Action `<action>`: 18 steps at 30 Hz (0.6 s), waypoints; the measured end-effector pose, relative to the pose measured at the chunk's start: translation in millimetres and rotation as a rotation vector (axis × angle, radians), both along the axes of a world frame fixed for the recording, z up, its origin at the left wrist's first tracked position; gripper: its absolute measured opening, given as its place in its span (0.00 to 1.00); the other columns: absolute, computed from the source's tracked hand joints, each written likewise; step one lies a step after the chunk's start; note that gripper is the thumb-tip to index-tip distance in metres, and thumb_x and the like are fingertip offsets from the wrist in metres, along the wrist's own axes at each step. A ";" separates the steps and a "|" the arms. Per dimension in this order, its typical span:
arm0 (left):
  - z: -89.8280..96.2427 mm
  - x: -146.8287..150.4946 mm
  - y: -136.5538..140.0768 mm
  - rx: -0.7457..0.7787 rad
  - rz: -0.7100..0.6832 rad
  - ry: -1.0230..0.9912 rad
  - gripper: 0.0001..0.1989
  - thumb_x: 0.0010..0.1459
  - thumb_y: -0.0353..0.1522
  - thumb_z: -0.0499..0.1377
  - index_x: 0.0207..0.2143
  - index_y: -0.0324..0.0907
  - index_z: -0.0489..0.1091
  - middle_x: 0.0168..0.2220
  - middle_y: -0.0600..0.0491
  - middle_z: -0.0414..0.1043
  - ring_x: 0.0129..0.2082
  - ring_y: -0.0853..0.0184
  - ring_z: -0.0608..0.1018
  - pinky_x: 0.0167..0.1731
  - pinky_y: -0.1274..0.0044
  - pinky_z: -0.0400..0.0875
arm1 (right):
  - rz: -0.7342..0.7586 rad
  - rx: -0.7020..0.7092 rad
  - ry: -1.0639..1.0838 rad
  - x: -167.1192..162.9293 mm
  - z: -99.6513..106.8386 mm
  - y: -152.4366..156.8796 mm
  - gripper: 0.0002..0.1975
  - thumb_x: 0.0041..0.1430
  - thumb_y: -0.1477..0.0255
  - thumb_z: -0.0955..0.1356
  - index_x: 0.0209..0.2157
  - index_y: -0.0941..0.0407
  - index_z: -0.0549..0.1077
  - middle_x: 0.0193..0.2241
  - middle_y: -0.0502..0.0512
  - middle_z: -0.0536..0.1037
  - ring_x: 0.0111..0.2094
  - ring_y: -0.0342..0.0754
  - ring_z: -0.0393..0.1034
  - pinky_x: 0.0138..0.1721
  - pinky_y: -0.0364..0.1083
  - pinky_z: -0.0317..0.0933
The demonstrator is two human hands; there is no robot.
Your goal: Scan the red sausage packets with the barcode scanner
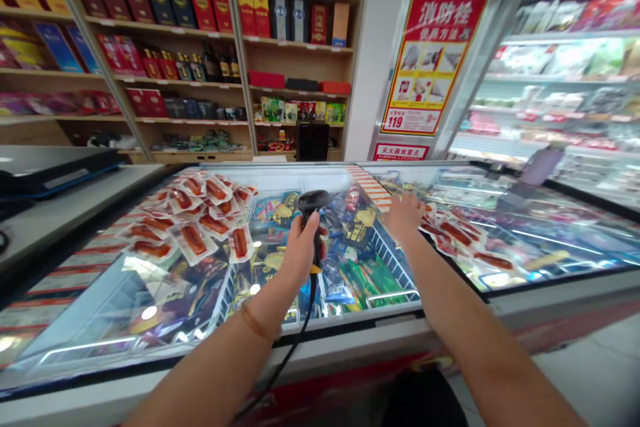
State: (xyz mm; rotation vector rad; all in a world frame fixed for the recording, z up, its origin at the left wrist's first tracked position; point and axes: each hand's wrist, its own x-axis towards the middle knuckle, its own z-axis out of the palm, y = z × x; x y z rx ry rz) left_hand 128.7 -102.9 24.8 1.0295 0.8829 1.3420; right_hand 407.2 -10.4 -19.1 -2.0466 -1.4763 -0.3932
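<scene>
My left hand [300, 250] is wrapped around the handle of a black barcode scanner [313, 200], held upright over the chest freezer, its cable hanging down toward me. My right hand [404, 217] reaches over the glass on the right, fingers stretched out and somewhat blurred, with nothing visible in them. Just beside it lies a small group of clear vacuum packs of reddish-brown sausages [456, 233]. A larger pile of similar sausage packs [193, 238] is spread on the glass to the left. Whether my right fingertips touch a pack I cannot tell.
Wire baskets of colourful frozen packages [363, 227] show inside the freezer [350, 330]. At the left stands a counter [30, 227] with a dark flat device. Shelves of boxes and bottles [295, 47] line the back. A lit display fridge [560, 80] is at the right.
</scene>
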 end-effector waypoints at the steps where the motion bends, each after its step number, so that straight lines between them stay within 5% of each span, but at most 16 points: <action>1: -5.5 1.6 0.2 -0.004 -0.008 0.020 0.25 0.49 0.53 0.63 0.35 0.45 0.58 0.25 0.60 0.69 0.12 0.75 0.68 0.12 0.81 0.61 | -0.028 -0.002 -0.008 10.6 -1.6 -4.7 0.17 0.54 0.73 0.68 0.47 0.59 0.75 0.59 0.72 0.68 0.65 0.70 0.50 0.60 0.71 0.43; 10: -17.7 -6.5 -4.6 -0.065 -0.035 0.129 0.25 0.50 0.53 0.62 0.35 0.44 0.59 0.26 0.59 0.70 0.13 0.75 0.68 0.12 0.81 0.62 | -0.126 -0.092 0.000 41.2 11.2 -10.9 0.09 0.56 0.78 0.66 0.28 0.59 0.80 0.36 0.69 0.80 0.54 0.68 0.66 0.57 0.72 0.43; 18: -18.5 -4.7 -4.8 -0.037 -0.050 0.129 0.25 0.49 0.53 0.63 0.35 0.44 0.59 0.25 0.59 0.70 0.13 0.75 0.68 0.12 0.81 0.62 | 0.497 0.141 0.214 -19.0 33.0 -19.6 0.13 0.60 0.68 0.65 0.41 0.53 0.82 0.42 0.56 0.82 0.42 0.54 0.75 0.48 0.52 0.65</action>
